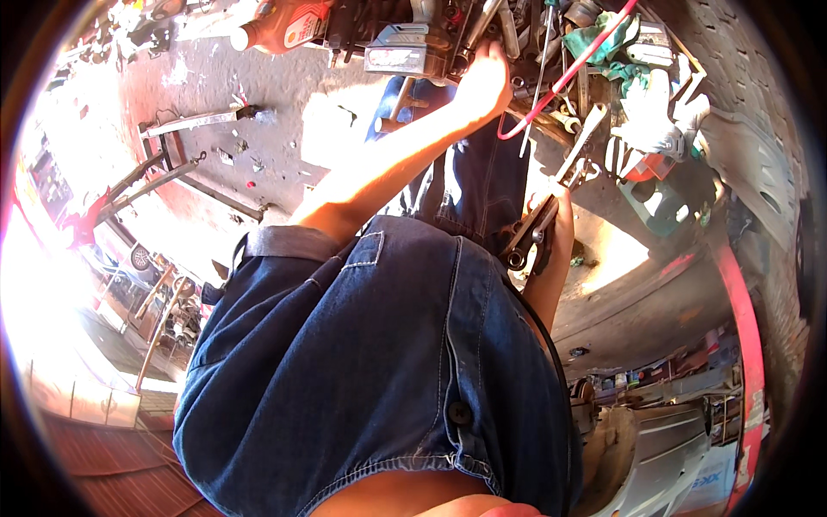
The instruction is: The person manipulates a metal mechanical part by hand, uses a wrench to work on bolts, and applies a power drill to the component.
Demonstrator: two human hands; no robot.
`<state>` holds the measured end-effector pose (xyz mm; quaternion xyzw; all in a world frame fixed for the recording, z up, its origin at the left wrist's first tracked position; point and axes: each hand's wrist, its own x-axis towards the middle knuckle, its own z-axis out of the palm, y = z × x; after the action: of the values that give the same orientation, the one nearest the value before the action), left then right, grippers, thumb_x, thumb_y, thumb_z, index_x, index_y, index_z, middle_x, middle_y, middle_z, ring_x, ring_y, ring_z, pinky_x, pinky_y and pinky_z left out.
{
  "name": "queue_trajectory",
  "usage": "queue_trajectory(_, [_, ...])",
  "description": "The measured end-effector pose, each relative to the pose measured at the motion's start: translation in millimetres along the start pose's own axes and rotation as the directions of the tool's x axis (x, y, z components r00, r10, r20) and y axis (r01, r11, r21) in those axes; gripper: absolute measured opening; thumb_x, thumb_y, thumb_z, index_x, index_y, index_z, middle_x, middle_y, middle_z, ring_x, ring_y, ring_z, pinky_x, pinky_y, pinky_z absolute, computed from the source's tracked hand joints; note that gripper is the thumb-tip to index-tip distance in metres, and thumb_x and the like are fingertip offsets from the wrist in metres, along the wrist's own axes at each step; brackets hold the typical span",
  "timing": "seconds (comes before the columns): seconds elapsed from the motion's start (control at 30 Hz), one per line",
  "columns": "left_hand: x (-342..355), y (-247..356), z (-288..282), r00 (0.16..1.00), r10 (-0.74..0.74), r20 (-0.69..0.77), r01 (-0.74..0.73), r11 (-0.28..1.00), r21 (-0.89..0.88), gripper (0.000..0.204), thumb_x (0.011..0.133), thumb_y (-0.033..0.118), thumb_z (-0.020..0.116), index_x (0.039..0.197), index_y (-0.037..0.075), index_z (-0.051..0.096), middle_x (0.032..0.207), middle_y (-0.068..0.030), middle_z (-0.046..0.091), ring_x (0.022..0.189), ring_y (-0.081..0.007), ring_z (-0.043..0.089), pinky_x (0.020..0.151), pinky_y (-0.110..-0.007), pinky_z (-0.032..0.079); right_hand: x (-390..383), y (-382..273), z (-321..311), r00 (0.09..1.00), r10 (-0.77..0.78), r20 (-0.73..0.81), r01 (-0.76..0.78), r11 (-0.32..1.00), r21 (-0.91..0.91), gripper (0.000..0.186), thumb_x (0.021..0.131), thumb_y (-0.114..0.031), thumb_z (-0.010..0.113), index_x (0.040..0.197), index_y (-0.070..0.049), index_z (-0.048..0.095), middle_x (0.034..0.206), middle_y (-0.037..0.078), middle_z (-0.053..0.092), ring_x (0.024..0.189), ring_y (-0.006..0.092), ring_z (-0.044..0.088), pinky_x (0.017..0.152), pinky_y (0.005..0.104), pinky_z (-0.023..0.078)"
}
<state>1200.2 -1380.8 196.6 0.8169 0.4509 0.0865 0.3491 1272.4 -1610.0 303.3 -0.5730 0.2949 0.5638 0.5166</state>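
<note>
My left hand reaches into a crowded heap of metal hand tools at the top of the view. Its fingers are bent down among them, and the tips are hidden. Lower and to the right, my right hand is closed round several wrenches, whose ring ends point down toward my blue denim shirt. A long bright wrench slants just above that hand. Beside my left hand sits a grey power tool with a block-shaped base. A thin pinkish-red hose or cable curves between the two hands.
An orange bottle lies at the upper left. Green cloth and pale work gloves rest at the upper right. A metal frame stands on the concrete floor to the left. A red post rises at the right.
</note>
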Motion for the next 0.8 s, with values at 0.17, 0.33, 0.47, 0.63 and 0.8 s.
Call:
queue_trajectory(0.17, [32.6,6.9,4.6,0.998,0.031,0.060,-0.027,0.997,-0.075,0.041,0.075,-0.003,0.049,0.115,-0.002,0.054,0.124,-0.0328,0.047,0.102,-0.0485,0.056,0.092,-0.046,0.047,-0.8,1.7,6.2,1.000,-0.020,-0.023,0.020,0.999,0.039,0.027,0.087,-0.028,0.059,0.098,-0.004,0.053,0.083,0.004,0.055,0.071,0.0138,0.057,0.068,0.0267,0.051])
queue_trajectory(0.33, [25.1,4.0,9.0,0.965,0.184,-0.184,-0.204,0.974,-0.095,0.041,0.075,-0.004,0.049,0.116,-0.005,0.054,0.121,-0.0328,0.051,0.105,-0.0465,0.055,0.094,-0.046,0.045,-0.7,1.9,7.6,0.999,-0.039,-0.033,0.040,0.999,0.027,0.027,0.086,-0.027,0.061,0.097,-0.004,0.053,0.082,0.004,0.055,0.070,0.0142,0.057,0.066,0.0274,0.051])
queue_trajectory(0.47, [23.0,-7.4,20.2,0.976,-0.205,0.071,0.204,0.979,0.023,0.027,0.081,0.004,0.052,0.106,-0.007,0.047,0.101,-0.0311,0.058,0.091,-0.0453,0.060,0.080,-0.049,0.050,0.1,3.5,8.4,0.998,-0.050,-0.045,0.052,0.998,0.040,0.028,0.084,-0.027,0.062,0.097,-0.003,0.053,0.080,0.005,0.055,0.068,0.0146,0.057,0.065,0.0276,0.051])
queue_trajectory(0.63, [42.1,6.5,28.7,0.936,-0.351,0.033,0.348,0.935,0.072,0.025,0.084,0.013,0.060,0.099,-0.003,0.047,0.096,-0.0266,0.061,0.088,-0.0431,0.062,0.076,-0.049,0.051,2.0,0.4,9.8,0.999,0.006,-0.048,-0.005,1.000,0.027,0.029,0.082,-0.024,0.065,0.097,-0.003,0.052,0.079,0.005,0.055,0.067,0.0141,0.057,0.063,0.0284,0.051])
queue_trajectory(0.8, [43.4,8.3,24.0,0.927,-0.362,0.102,0.357,0.932,0.070,0.032,0.083,0.017,0.063,0.104,-0.001,0.048,0.095,-0.0258,0.062,0.092,-0.0414,0.062,0.079,-0.047,0.051,1.0,0.9,12.6,0.999,-0.038,-0.033,0.039,0.999,0.019,0.028,0.083,-0.024,0.064,0.097,-0.004,0.052,0.081,0.005,0.055,0.066,0.0142,0.057,0.062,0.0293,0.051])
